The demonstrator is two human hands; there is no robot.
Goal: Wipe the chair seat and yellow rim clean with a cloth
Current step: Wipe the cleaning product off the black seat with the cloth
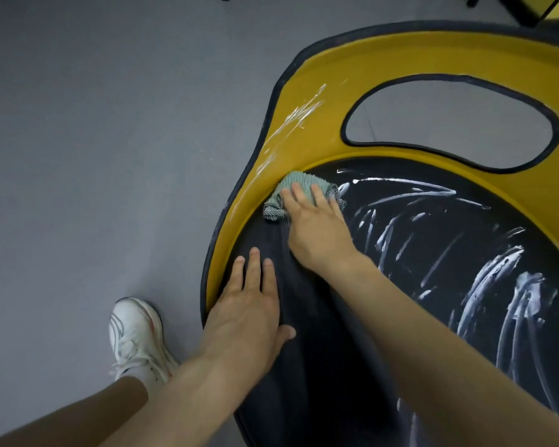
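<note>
The chair fills the right side of the view: a round dark seat (pixel 417 285) ringed by a yellow rim (pixel 307 101) with a black edge. White smears streak the right part of the seat and the rim's left flank. My right hand (pixel 317 227) presses flat on a green-grey cloth (pixel 299 183) at the seat's far left, where seat meets rim. The fingers lie straight over the cloth and hide part of it. My left hand (pixel 249 311) rests flat on the seat's near left edge, fingers straight and spread.
Grey floor (pixel 110 140) spreads to the left. My foot in a white shoe (pixel 136 337) stands beside the chair's near left edge. An oval opening (pixel 449 121) cuts through the yellow back part. Dark furniture legs (pixel 526 11) show at the top right.
</note>
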